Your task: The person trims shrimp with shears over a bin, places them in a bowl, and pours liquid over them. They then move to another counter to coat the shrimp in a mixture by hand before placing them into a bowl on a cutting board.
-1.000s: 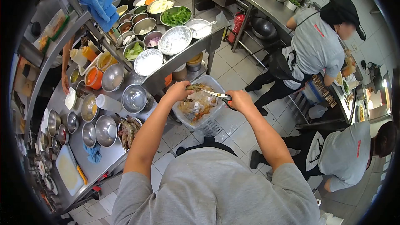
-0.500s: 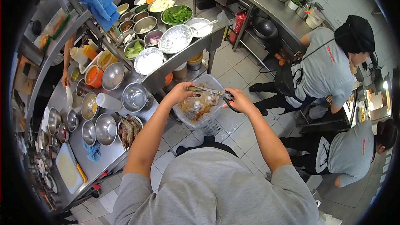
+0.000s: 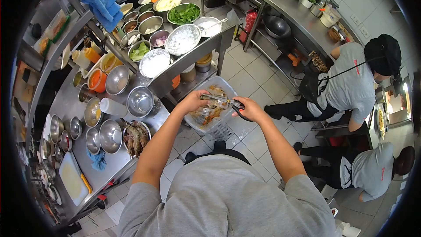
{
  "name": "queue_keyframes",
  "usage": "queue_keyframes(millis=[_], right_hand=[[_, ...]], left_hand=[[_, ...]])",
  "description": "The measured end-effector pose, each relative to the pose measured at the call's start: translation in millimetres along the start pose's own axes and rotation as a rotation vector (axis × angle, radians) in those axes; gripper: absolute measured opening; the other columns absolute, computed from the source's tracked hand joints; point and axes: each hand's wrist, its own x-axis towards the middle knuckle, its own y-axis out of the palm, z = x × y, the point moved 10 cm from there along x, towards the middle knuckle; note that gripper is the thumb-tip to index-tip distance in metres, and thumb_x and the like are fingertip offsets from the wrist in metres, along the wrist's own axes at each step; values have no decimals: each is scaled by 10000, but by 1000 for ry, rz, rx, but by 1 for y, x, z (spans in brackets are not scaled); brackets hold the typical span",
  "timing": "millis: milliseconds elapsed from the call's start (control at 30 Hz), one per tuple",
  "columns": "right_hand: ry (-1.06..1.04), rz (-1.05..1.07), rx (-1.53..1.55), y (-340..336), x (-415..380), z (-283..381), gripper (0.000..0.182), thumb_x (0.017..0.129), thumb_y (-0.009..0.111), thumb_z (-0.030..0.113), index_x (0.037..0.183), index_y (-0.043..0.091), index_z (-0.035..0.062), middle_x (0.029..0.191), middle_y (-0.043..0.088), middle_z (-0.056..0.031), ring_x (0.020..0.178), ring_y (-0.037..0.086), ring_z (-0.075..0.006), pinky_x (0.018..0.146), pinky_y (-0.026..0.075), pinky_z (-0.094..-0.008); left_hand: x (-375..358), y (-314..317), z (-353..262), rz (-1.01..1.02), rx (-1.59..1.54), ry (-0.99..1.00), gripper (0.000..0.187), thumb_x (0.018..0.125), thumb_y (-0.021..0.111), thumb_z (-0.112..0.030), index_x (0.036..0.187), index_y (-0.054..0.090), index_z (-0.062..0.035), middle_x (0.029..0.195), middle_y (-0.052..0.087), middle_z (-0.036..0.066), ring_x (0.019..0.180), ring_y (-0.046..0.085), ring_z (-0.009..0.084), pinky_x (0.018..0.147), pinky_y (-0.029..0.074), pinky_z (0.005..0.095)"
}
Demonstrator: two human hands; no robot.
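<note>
My left hand (image 3: 192,102) pinches a small dark prawn (image 3: 205,97), mostly covered by the fingers. In my right hand (image 3: 251,109) is a pair of scissors (image 3: 228,100) with black handles, their blades pointing left at the prawn. Both hands are above a translucent plastic bin (image 3: 222,128), which has orange and brown scraps and wrapping inside. On the counter left of my forearm, a bowl of whole prawns (image 3: 136,138) stands close to the edge.
Steel bowls (image 3: 111,136) and a white squeeze bottle (image 3: 112,107) crowd the left counter (image 3: 109,171), with a cutting board (image 3: 73,178) bearing a yellow-handled knife. Vegetable bowls (image 3: 184,14) line the raised shelf. Two co-workers (image 3: 346,79) stand at right; another person is at the top left.
The scissors and prawn have shifted slightly, and more of the bin's contents shows. The co-workers on the right have moved. A person's hand at the left counter has gone from view.
</note>
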Motion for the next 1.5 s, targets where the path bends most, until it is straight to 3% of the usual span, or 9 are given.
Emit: queue_keyframes(millis=[167,267,500,600,667,800,1000,1433,1500], right_hand=[[69,63,129,26,-17,-15,729,718,904,350,1327,602,85,1007,693,-105,895,643,-218,837,516,-335],[146,112,375,61,-27,-40,653,769,884,316,1293,613,36,900,646,6,813,567,-116,743,488,-288],[364,187,522,73,-53,-46,579,792,869,279,1254,619,37,754,572,49,700,518,-88,654,436,-235],[439,155,620,76,-68,-46,661,776,879,292,1309,573,48,807,584,20,735,533,-115,690,463,-257],[248,-44,366,67,-64,-47,789,704,914,347,1338,544,60,985,650,-70,880,620,-178,788,505,-323],[79,-130,204,64,-65,-27,879,632,935,387,1362,526,118,1163,602,-116,949,613,-234,854,518,-376],[-27,-193,-47,52,-52,-6,896,589,932,435,1339,546,134,1133,608,-131,969,630,-280,867,521,-394],[39,-41,158,74,-51,0,827,665,899,443,1340,565,102,1173,619,-158,1005,647,-319,866,542,-400],[95,-126,95,71,-52,-2,792,691,885,452,1331,574,102,1123,663,-158,940,677,-301,829,543,-396]], left_hand=[[2,13,19,74,-125,-37,354,881,759,-109,1213,660,-37,1072,706,23,982,605,123,900,464,280],[3,25,38,165,-181,-114,409,875,776,-167,1246,654,-45,1118,701,23,1038,589,125,940,441,290],[-6,31,68,183,-72,-342,391,898,752,-190,1251,636,-69,1162,673,24,1038,596,159,881,482,370],[4,24,96,112,-334,-272,471,913,735,-192,1341,551,-125,1155,657,25,990,605,158,762,490,356],[-1,20,94,0,-510,-256,520,918,726,-180,1381,492,-147,1138,644,22,909,595,142,693,472,317],[-10,17,90,-215,-901,-233,663,924,711,-151,1482,354,-184,1083,608,38,691,517,117,538,393,219],[-17,23,76,-197,-1003,-216,574,940,692,-135,1430,396,-180,1013,568,3,597,452,87,506,368,203],[-16,35,93,-130,-1083,-238,526,949,666,-106,1407,427,-206,941,564,4,597,463,99,511,363,218],[-14,36,97,-253,-1117,-259,567,947,666,-119,1430,385,-216,940,570,13,592,458,106,515,367,228]])
